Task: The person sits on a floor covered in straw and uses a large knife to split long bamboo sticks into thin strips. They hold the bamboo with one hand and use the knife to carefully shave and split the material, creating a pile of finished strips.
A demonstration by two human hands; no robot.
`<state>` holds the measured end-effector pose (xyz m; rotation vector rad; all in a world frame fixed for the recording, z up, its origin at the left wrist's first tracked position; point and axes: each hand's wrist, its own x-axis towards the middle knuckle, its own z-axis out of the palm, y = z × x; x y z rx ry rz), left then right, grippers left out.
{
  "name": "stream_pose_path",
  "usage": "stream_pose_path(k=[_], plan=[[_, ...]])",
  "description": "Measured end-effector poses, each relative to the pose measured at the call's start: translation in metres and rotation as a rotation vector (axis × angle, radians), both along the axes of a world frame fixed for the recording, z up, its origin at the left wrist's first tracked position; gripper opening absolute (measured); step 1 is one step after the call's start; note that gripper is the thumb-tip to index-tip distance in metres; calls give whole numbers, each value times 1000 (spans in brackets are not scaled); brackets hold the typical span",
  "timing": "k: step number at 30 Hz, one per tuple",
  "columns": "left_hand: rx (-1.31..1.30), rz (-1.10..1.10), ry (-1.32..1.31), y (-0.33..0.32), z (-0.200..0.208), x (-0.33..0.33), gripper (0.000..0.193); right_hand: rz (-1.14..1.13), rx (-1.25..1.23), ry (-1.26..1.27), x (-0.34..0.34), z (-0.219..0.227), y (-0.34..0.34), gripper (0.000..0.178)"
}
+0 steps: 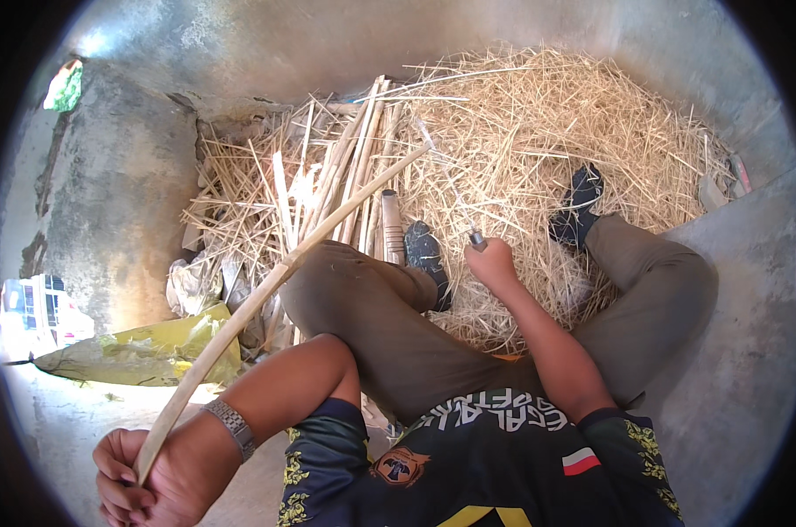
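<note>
My left hand (165, 479), at the lower left, is closed around the near end of a long pale strip of wood or bamboo (266, 285). The strip slants up and right across my bent left knee. My right hand (493, 262) grips the handle of a knife (478, 239) in front of my body. Its thin blade points up and left, and its outer part is close to the far tip of the strip; I cannot tell whether they touch. Beneath the blade lies a wide heap of straw-coloured shavings (512, 114).
Several long split strips (360, 162) lie beside the heap, with thinner scraps (240, 171) to their left. A grooved brown wooden piece (392, 227) stands by my left foot. A yellow sack (165, 347) lies at left. Concrete walls (134, 193) enclose the far side and left.
</note>
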<state>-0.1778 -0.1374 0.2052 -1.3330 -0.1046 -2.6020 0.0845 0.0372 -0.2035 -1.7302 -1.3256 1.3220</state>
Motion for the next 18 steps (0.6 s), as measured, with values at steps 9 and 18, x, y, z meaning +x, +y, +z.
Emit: stream_pose_path(k=[9,18], plan=[[-89,6,-51,13,9,-9,47,-99,-119,-10,-4,-12,4,28],[-330,90,-87,80,16,-18,56,-136,-343,197,1,-25,0,25]])
